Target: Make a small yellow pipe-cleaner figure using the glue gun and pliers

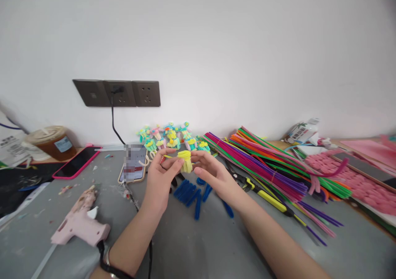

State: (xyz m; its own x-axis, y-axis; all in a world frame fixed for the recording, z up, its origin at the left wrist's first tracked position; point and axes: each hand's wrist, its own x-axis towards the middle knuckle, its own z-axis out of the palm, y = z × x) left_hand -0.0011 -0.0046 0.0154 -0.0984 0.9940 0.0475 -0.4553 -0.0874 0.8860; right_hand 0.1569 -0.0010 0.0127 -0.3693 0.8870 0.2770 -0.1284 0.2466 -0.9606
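Now, the yellow fuzzy tuft [186, 161] is up above the table [185, 246], pinched from both sides, with my left hand [161, 172] and right hand [213, 169] closed narrow on it. If my grip slackens, I reckon it drops among the blue pieces [189, 192].

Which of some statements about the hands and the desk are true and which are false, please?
The left hand and the right hand both hold the yellow fuzzy piece. True.
The pink glue gun is in the right hand. False: it lies on the table, untouched.
Blue pieces lie on the table beneath the hands. True.
Nothing is plugged into the wall socket. False: a black cable is plugged in.
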